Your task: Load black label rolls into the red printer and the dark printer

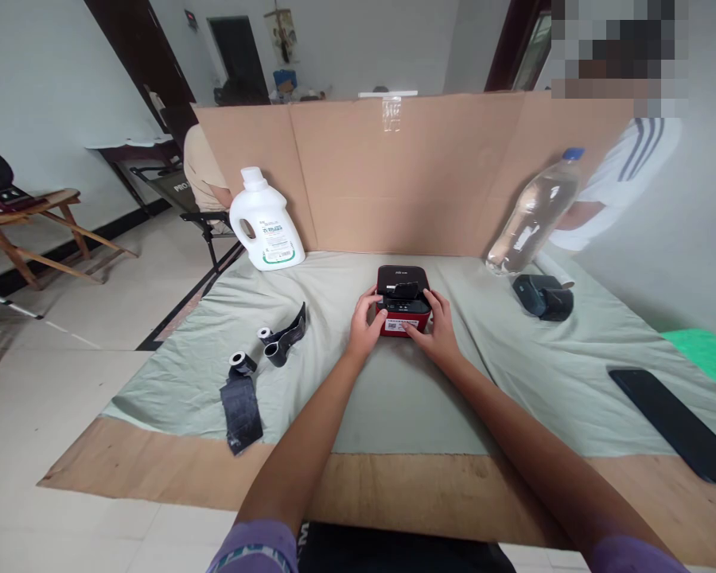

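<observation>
In the middle of the cloth sits a small thermal printer (403, 276) with a black lid and a red base; a white label shows on its front. A short black strip (404, 290) sticks up from its top. My left hand (367, 322) grips the printer's left side, thumb at the front corner and fingers over the edge. On the opposite side, my right hand (437, 328) holds the printer, its thumb near the front label. Off to the left lie rolls of black paper (243, 364), one with a loose length (242, 414) spread flat.
A white detergent bottle (267, 223) stands at the back left before a cardboard screen (394, 175). At the back right a large clear bottle (537, 211) leans. Nearer are a black device (542, 297) and a phone-like black slab (674, 422). Two people are beyond the screen.
</observation>
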Tool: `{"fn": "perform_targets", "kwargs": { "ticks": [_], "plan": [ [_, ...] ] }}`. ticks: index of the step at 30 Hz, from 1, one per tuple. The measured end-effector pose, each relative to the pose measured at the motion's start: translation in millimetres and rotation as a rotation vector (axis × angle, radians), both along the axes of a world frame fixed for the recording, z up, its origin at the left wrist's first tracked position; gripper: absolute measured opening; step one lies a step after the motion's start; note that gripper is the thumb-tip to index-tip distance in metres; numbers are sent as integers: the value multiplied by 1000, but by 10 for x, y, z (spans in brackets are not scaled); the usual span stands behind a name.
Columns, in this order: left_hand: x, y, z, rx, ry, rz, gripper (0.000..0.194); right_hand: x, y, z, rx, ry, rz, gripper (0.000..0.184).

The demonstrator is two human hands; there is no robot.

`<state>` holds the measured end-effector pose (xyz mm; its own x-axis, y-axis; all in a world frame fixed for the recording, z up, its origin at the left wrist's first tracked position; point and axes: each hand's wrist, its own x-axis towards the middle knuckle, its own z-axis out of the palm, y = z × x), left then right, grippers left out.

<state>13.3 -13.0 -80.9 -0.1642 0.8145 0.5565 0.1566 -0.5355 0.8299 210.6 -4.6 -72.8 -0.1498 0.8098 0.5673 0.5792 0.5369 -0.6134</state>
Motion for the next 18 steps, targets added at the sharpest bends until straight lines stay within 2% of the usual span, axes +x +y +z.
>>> {"fn": "perform_targets", "kwargs": {
  "ticks": [9,11,14,16,18],
  "plan": [
    [4,-40,36,-34,-19,-13,28,26,2,22,-15,43,41,73],
    [3,-42,38,-37,-26,-15,29,67,-3,52,16,38,72,64],
    [15,-57,63,-46,-57,-21,33,140,15,163,106,73,107,47],
    [24,-73,89,-55,-82,-33,40,168,82,287,149,95,70,41],
    [27,-83,104,-58,-93,-49,46,156,208,445,105,56,25,36]
  ]
}}
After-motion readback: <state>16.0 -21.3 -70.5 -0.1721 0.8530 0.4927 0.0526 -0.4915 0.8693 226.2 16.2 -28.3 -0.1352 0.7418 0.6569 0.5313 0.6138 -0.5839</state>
